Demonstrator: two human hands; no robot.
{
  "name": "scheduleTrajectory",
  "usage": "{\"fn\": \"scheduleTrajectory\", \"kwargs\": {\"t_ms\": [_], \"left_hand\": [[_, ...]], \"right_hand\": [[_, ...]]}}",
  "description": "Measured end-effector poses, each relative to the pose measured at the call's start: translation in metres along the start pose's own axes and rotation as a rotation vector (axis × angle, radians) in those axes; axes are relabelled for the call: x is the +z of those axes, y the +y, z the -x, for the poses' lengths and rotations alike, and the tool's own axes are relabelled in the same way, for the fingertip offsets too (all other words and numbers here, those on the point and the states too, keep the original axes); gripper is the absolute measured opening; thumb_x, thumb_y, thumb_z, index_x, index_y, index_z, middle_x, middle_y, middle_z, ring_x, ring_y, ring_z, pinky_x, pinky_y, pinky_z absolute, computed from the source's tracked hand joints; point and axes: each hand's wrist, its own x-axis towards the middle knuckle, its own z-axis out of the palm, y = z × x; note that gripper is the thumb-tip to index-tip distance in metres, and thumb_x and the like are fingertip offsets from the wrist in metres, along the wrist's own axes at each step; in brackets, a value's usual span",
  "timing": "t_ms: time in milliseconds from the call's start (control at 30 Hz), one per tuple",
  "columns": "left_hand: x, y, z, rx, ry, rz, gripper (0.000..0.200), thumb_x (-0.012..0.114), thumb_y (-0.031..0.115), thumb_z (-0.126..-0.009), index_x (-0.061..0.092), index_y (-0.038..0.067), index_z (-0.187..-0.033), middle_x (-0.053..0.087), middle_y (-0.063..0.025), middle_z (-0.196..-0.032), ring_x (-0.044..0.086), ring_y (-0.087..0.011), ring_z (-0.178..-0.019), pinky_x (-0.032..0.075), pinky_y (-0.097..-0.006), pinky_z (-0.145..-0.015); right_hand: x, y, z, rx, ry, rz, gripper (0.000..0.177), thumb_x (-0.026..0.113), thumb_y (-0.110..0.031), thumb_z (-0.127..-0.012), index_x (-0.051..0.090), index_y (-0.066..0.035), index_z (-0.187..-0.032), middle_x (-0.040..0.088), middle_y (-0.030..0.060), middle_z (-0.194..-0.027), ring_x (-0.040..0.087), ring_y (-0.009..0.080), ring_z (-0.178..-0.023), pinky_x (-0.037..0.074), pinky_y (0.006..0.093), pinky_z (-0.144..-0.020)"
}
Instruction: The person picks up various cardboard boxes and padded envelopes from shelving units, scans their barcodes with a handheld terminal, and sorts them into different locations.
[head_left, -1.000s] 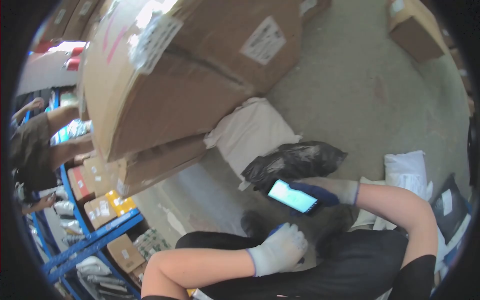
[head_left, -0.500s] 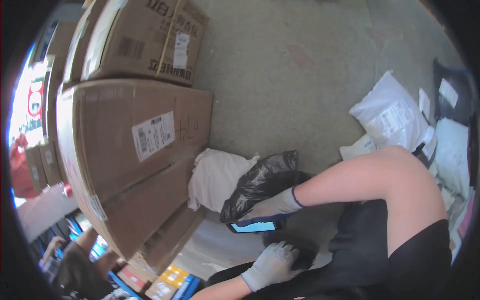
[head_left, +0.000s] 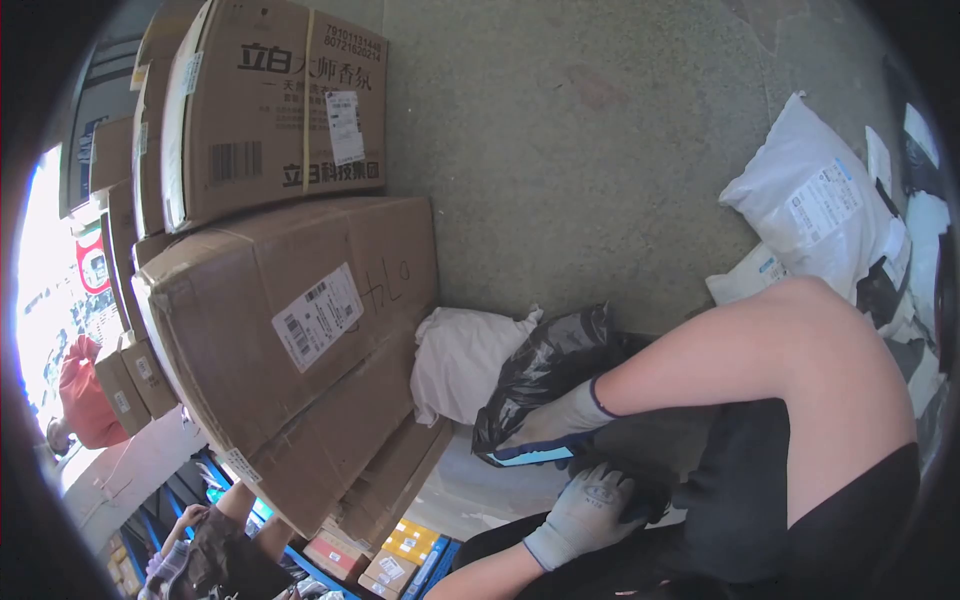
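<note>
My right hand, in a grey glove with a dark blue palm, is closed around a phone-like device with a lit screen. A shiny black plastic bag lies right against this hand, with a white bag beside it. Lower down, my left hand, in a matching glove, has its fingers bent over a dark shape. What that shape is cannot be made out against my black clothing.
Large cardboard boxes with labels are stacked on the left. White parcels lie on the concrete floor at the right. Smaller boxes stand at the bottom. Another person is at the lower left.
The view has shifted, so the boxes, bags and both hands appear further right. My right hand still holds the device, of which less screen shows. My left hand sits slightly closer to it.
</note>
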Motion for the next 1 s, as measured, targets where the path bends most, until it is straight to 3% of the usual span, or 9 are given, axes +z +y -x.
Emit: {"fn": "scheduleTrajectory", "kwargs": {"t_ms": [233, 367, 467, 567, 700, 767, 867, 967, 1000], "left_hand": [[-0.003, -0.003, -0.002, 0.013, 0.044, 0.002, 0.043, 0.061, 0.046, -0.09, 0.068, 0.008, -0.109, 0.067, -0.0151, -0.113, 0.063, -0.0358, -0.108, 0.049, -0.0486, -0.1], [-0.002, -0.006, -0.001, 0.021, 0.046, -0.01, 0.044, 0.06, 0.047, -0.091, 0.067, 0.008, -0.11, 0.067, -0.0155, -0.114, 0.062, -0.036, -0.108, 0.048, -0.0493, -0.101], [-0.003, -0.007, -0.001, 0.016, 0.027, -0.009, 0.045, 0.059, 0.049, -0.091, 0.066, 0.009, -0.109, 0.066, -0.0158, -0.114, 0.062, -0.0356, -0.108, 0.049, -0.0483, -0.099], [-0.008, -0.006, 0.0, -0.01, -0.051, -0.021, 0.048, 0.056, 0.051, -0.092, 0.065, 0.008, -0.113, 0.065, -0.0155, -0.118, 0.06, -0.0355, -0.112, 0.047, -0.0488, -0.102], [-0.008, -0.007, 0.003, -0.013, -0.077, -0.015, 0.048, 0.055, 0.05, -0.093, 0.065, 0.009, -0.116, 0.065, -0.0147, -0.12, 0.06, -0.0359, -0.114, 0.044, -0.0507, -0.106], [-0.006, -0.007, 0.007, -0.019, -0.064, 0.016, 0.048, 0.055, 0.05, -0.093, 0.066, 0.008, -0.115, 0.065, -0.0161, -0.12, 0.059, -0.0373, -0.114, 0.045, -0.0512, -0.104], [0.005, -0.013, 0.013, 0.054, 0.134, 0.011, 0.043, 0.058, 0.049, -0.089, 0.065, 0.007, -0.099, 0.065, -0.017, -0.102, 0.06, -0.0363, -0.099, 0.049, -0.048, -0.088], [0.011, -0.016, 0.021, 0.11, 0.259, -0.031, 0.041, 0.057, 0.048, -0.087, 0.065, 0.008, -0.091, 0.065, -0.0151, -0.092, 0.06, -0.0332, -0.09, 0.049, -0.0447, -0.082], [0.011, -0.016, 0.023, 0.12, 0.294, -0.058, 0.04, 0.058, 0.048, -0.086, 0.065, 0.009, -0.091, 0.064, -0.013, -0.09, 0.059, -0.0322, -0.089, 0.048, -0.0438, -0.081]], "right_hand": [[-0.001, -0.015, 0.039, -0.005, -0.007, 0.03, 0.091, 0.037, -0.072, -0.089, 0.015, -0.015, -0.156, 0.019, 0.0057, -0.16, 0.021, 0.0296, -0.146, 0.018, 0.0423, -0.12], [0.012, 0.026, -0.051, -0.005, -0.009, 0.044, 0.09, 0.036, -0.071, -0.09, 0.013, -0.015, -0.156, 0.018, 0.0052, -0.161, 0.018, 0.0292, -0.147, 0.016, 0.0427, -0.12], [0.01, 0.01, -0.011, -0.109, 0.058, 0.258, 0.076, 0.036, -0.057, -0.098, 0.019, -0.012, -0.156, 0.024, 0.0095, -0.159, 0.023, 0.0311, -0.146, 0.02, 0.0429, -0.118], [0.013, 0.03, -0.065, 0.05, -0.064, -0.042, 0.088, 0.045, -0.068, -0.088, 0.021, -0.017, -0.155, 0.031, 0.0069, -0.152, 0.032, 0.0313, -0.139, 0.029, 0.0443, -0.116], [0.015, 0.013, -0.062, 0.144, 0.0, -0.102, 0.097, 0.042, -0.079, -0.082, 0.029, -0.011, -0.15, 0.037, 0.0096, -0.149, 0.042, 0.0328, -0.131, 0.033, 0.0376, -0.111], [0.012, 0.004, -0.062, 0.066, 0.034, -0.037, 0.111, 0.04, -0.087, -0.076, 0.018, -0.012, -0.155, 0.019, 0.0109, -0.159, 0.023, 0.0345, -0.144, 0.017, 0.0432, -0.12], [0.004, -0.015, -0.057, 0.005, 0.009, -0.359, 0.085, 0.061, -0.069, -0.081, 0.039, -0.006, -0.133, 0.053, 0.0168, -0.123, 0.061, 0.0288, -0.095, 0.051, 0.0351, -0.074], [-0.007, -0.037, -0.045, -0.124, 0.183, -0.179, 0.07, 0.059, -0.065, -0.086, 0.047, -0.012, -0.13, 0.056, 0.0065, -0.104, 0.056, 0.0147, -0.081, 0.047, 0.0244, -0.054], [-0.012, -0.034, -0.046, -0.271, 0.283, -0.065, 0.068, 0.061, -0.059, -0.086, 0.047, -0.012, -0.133, 0.052, 0.0083, -0.11, 0.053, 0.0172, -0.089, 0.044, 0.0266, -0.063]]}}
